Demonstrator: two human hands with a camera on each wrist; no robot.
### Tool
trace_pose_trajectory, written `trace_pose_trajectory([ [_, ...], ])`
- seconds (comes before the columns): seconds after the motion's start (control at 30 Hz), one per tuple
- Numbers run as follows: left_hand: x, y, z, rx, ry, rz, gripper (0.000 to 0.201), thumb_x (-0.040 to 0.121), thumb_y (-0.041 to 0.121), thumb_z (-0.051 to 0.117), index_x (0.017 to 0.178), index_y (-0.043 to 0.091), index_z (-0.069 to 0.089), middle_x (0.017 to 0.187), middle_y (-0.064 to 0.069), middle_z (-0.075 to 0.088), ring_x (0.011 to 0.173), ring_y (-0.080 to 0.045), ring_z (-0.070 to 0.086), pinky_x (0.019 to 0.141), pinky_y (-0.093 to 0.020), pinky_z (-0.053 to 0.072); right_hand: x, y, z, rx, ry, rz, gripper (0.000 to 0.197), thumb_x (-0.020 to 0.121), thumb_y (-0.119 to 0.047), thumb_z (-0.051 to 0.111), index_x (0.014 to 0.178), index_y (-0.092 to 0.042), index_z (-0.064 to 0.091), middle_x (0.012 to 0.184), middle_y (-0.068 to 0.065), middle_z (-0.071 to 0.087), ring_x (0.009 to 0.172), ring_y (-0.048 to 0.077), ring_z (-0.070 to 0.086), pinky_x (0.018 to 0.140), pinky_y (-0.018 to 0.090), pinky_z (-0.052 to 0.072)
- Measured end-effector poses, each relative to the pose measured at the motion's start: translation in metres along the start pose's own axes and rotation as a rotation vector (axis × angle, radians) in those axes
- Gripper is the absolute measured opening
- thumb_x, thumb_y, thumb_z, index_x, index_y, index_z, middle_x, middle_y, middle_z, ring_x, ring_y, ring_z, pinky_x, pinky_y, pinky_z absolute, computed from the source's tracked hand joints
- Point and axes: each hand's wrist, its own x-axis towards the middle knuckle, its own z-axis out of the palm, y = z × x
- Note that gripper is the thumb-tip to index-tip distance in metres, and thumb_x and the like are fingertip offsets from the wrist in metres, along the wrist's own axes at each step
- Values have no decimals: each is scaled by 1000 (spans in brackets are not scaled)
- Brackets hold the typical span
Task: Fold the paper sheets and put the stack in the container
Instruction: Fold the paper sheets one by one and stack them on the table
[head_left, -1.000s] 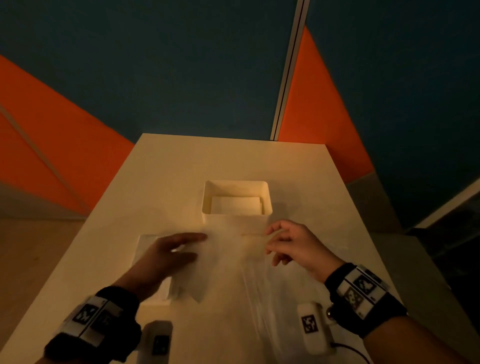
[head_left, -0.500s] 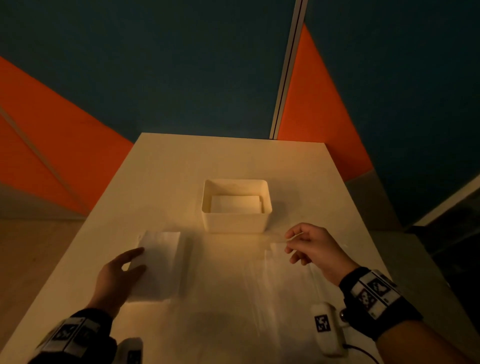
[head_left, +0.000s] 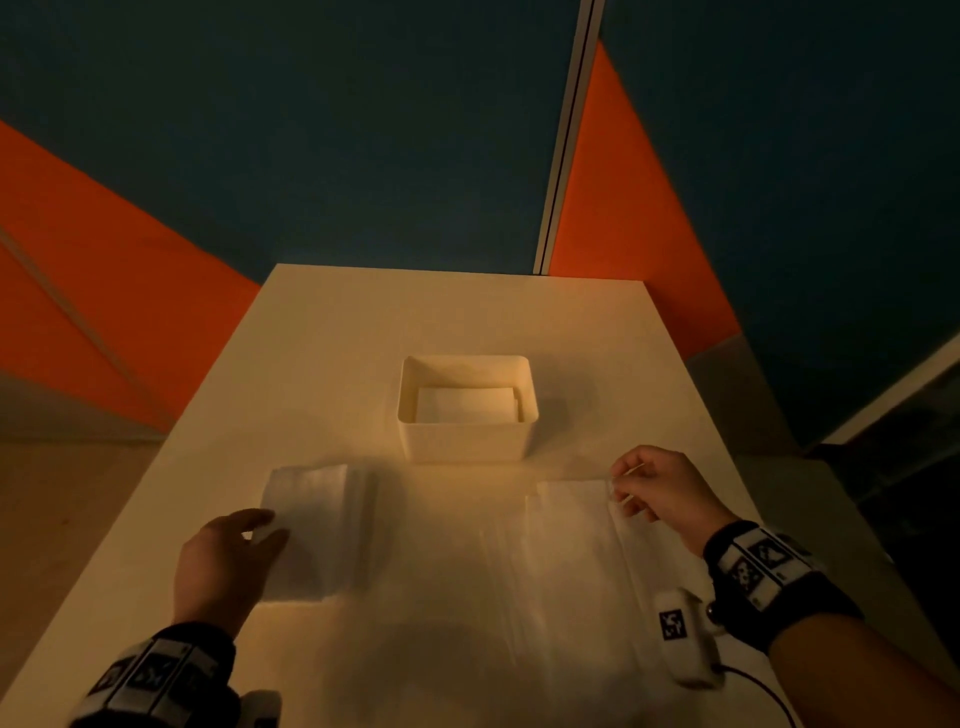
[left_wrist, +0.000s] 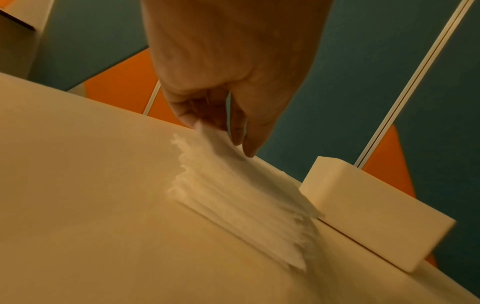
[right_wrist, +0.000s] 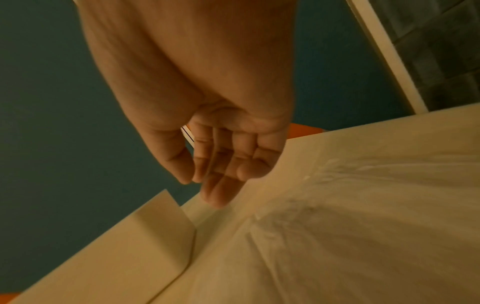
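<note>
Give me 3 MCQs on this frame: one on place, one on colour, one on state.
1. Where is the folded stack relative to the container?
A. inside it
B. on the table, to its near left
C. behind it

2. What colour is the container?
A. white
B. orange
C. teal

3. What is the left hand doing?
A. hanging idle off the table
B. gripping the container rim
C. holding the near edge of the folded stack

Answers:
1 B: the head view shows the stack flat on the table, left of and nearer than the container.
2 A: its walls are white.
3 C: the left wrist view shows fingers on the stack's edge.
</note>
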Motion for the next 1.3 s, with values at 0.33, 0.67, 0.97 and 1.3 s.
trace_pose_trajectory([
  [0.33, 1, 20, 7, -129, -184, -97, 59, 92, 34, 54, 143, 16, 32, 134, -27, 48, 115, -45, 50, 95, -47, 38, 24, 25, -3, -748, -222, 13, 53, 64, -27, 80, 112, -29, 58, 115, -6, 51, 110, 19, 52, 94, 33, 47],
  [0.67, 1, 26, 8, -126, -219, -115, 54, 94, 33, 51, 141, 12, 35, 133, -27, 50, 116, -45, 49, 97, -45, 36, 25, 16, 6, -913, -229, -113, 37, 68, -34, 79, 97, -34, 56, 109, -10, 55, 107, 16, 52, 92, 33, 36],
  [0.97, 5, 27, 13, -149, -238, -110, 54, 94, 35, 50, 142, 14, 33, 135, -25, 48, 119, -44, 48, 98, -45, 35, 17, 5, -2, -828, -203, -172, 24, 77, -29, 72, 70, -36, 50, 85, -13, 59, 87, 13, 55, 83, 33, 29],
  [1.3, 2, 43, 12, -45, -106, 110, 51, 88, 34, 61, 134, 19, 45, 138, -15, 44, 122, -37, 43, 101, -52, 38, 2, -30, -13, -463, -406, -239, 17, 80, -13, 72, 76, -26, 61, 84, -1, 67, 85, 15, 64, 80, 29, 49],
])
